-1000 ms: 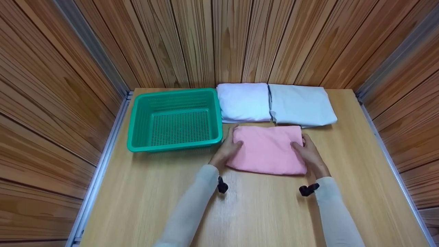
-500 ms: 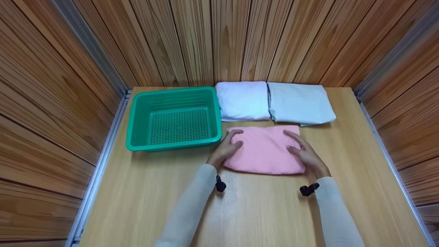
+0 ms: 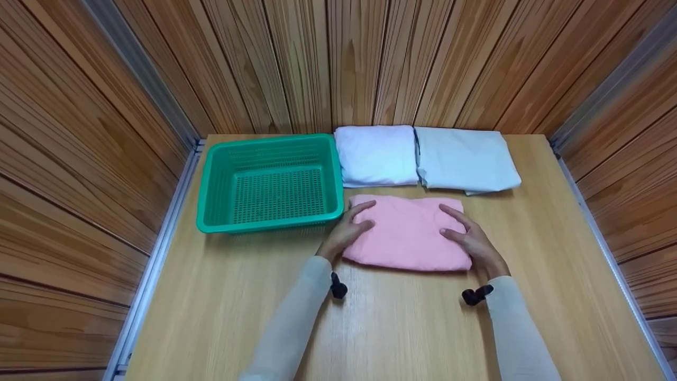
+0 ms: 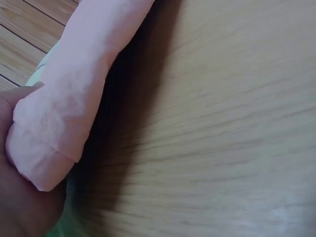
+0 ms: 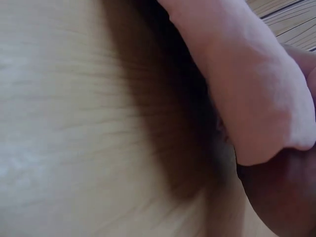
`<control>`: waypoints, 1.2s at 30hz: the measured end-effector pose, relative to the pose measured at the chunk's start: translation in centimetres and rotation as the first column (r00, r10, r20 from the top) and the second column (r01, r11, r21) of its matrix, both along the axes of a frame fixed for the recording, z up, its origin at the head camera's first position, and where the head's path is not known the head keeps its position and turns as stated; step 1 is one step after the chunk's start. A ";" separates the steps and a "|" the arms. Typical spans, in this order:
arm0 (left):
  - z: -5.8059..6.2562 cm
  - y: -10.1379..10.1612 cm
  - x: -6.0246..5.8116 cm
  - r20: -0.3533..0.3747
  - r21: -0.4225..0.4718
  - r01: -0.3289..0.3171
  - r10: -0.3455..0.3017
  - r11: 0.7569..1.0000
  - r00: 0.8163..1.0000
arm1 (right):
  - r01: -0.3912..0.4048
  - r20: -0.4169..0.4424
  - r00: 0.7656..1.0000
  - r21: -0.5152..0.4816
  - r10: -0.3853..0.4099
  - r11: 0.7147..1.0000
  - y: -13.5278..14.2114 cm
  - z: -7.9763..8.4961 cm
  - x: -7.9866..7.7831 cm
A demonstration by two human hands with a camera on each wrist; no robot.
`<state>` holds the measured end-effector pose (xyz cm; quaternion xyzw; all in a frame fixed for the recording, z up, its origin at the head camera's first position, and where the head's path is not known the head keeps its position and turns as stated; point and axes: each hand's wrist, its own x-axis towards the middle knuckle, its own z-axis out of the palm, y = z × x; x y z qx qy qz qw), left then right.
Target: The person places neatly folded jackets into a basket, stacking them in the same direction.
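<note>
A folded pink cloth (image 3: 407, 233) lies between both hands in the head view, front edge bulging and rounded. My left hand (image 3: 346, 230) holds its left end, thumb and index finger spread over the top. On the opposite end, my right hand (image 3: 476, 241) grips it the same way; the remaining fingers of both hands are mostly hidden. In the left wrist view the palm (image 4: 29, 207) wraps the end of the thick pink fold (image 4: 69, 94), with dark shadow along its underside. The right wrist view shows the pink end (image 5: 252, 89) against the right palm (image 5: 276, 192).
A green plastic basket (image 3: 270, 225) with nothing in it stands left of the cloth. Behind are a folded pale lilac cloth (image 3: 376, 156) and a folded pale grey-white cloth (image 3: 465, 159), side by side. Wood-panelled walls (image 3: 354, 63) enclose the wooden table (image 3: 402, 328) at the back and sides.
Both index fingers have come up onto the cloth's top, where earlier mainly the thumbs showed. The pink cloth has shifted slightly left and nearer, and its front edge looks rounder.
</note>
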<state>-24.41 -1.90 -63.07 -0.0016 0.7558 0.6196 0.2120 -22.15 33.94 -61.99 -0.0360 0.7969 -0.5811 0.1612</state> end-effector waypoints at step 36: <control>6.2 1.2 -1.3 -0.170 0.168 0.077 -0.048 0.983 0.984 | 0.083 0.041 0.996 -0.123 -0.079 0.989 1.2 6.8 -0.7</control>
